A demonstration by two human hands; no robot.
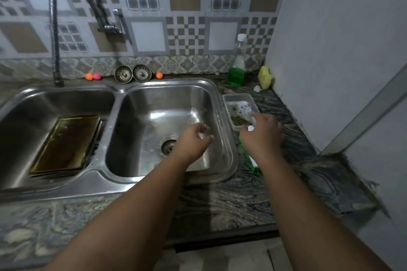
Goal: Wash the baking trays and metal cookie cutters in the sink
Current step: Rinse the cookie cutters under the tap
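Both forearms reach out from the person over the dark stone counter [242, 200]. Left hand [193, 138] hangs over the right basin [136, 116], fingers curled around something small and pale — I cannot tell what it is. Right hand [262, 134] is spread, gripping nothing, above a plastic tub [228, 98] with foam, just beside the sink. Baking trays [66, 141] lie stacked in the left basin, long axis going away from the person. They are far left of both hands — the left hand is nearer, I think.
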